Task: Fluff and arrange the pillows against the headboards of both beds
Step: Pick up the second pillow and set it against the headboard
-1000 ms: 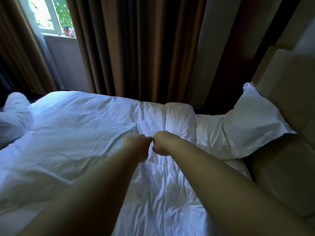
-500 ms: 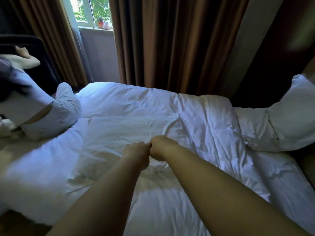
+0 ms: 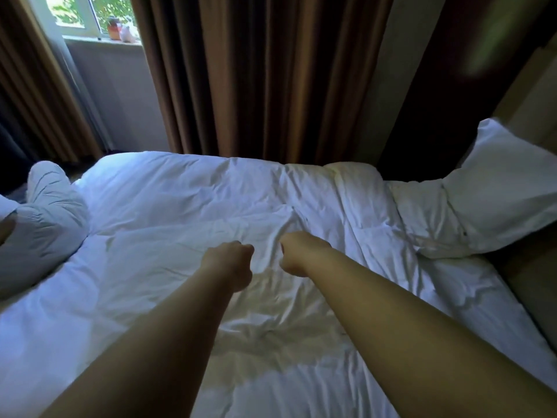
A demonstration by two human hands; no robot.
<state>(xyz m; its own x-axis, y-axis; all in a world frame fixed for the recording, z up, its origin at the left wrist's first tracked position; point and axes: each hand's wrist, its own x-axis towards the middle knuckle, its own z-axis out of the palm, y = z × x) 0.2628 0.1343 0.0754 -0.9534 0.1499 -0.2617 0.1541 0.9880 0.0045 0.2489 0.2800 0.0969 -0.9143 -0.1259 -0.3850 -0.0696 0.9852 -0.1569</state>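
A white pillow [image 3: 500, 191] leans at the right end of the bed against the tan headboard [image 3: 533, 95], one corner sticking up. A rumpled white duvet [image 3: 180, 212] covers the bed. Both my arms reach out over its middle. My left hand [image 3: 230, 262] and my right hand [image 3: 297, 251] are curled into fists a small gap apart, each bunching duvet fabric, with creases running toward them. My fingertips are hidden behind the knuckles.
Brown curtains [image 3: 256, 79] hang behind the bed, and a window [image 3: 81, 13] with small items on its sill is at upper left. Another person's leg in white trousers [image 3: 45, 224] rests on the bed's left side. A dark gap runs along the right edge.
My fists, touching before, have drawn a little apart. The view swung left and then partly back, so the pillow and headboard sit at the right edge again.
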